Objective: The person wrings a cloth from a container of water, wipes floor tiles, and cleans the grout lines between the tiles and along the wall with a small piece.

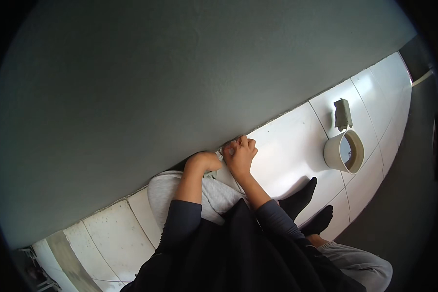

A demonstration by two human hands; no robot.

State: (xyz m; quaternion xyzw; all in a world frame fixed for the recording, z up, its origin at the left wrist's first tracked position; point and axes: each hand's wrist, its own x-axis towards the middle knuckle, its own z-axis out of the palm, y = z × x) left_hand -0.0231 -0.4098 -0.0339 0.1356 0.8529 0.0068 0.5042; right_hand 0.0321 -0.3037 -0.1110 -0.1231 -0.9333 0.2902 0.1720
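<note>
Close to where the grey wall meets the white tiled floor, both of my hands are down low. My right hand has its fingers curled together against the wall's bottom edge; whatever they may hold is too small to make out. My left hand is bent at the wrist just left of it, its fingers mostly hidden. A small whitish crumpled piece shows between the hands, beside my grey-clad knee.
A pale bucket with dark liquid inside stands on the tiles to the right. Next to it lies a grey-brown block-like object. My black-socked feet rest below the bucket. A dark strip of floor borders the tiles at the far right.
</note>
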